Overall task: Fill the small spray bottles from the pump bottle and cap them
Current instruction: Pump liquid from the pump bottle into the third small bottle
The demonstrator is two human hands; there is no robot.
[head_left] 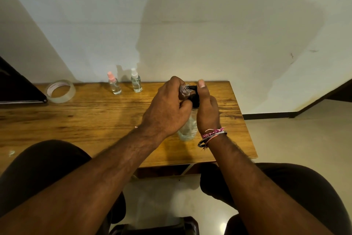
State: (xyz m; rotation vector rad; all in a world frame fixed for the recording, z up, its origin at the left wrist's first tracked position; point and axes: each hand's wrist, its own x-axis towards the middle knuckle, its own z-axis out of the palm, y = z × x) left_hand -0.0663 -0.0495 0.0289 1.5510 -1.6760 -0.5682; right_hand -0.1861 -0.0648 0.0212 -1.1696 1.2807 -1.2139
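While the pump bottle (188, 126) stands upright near the table's (95, 116) right edge, the left hand (165, 109) curls round a small uncapped spray bottle (183, 91), threaded neck right at the black pump nozzle (193, 88). The right hand (207, 109) wraps the pump bottle's neck, thumb on top of the pump head. Back by the far edge, a pink-capped spray bottle (114, 83) and a white-capped spray bottle (136, 81) stand side by side, capped; a tape roll (60, 91) lies toward the far left corner

spray bottles: 3 (114, 84) | pump bottle: 1 (188, 126) | tape roll: 1 (60, 91)
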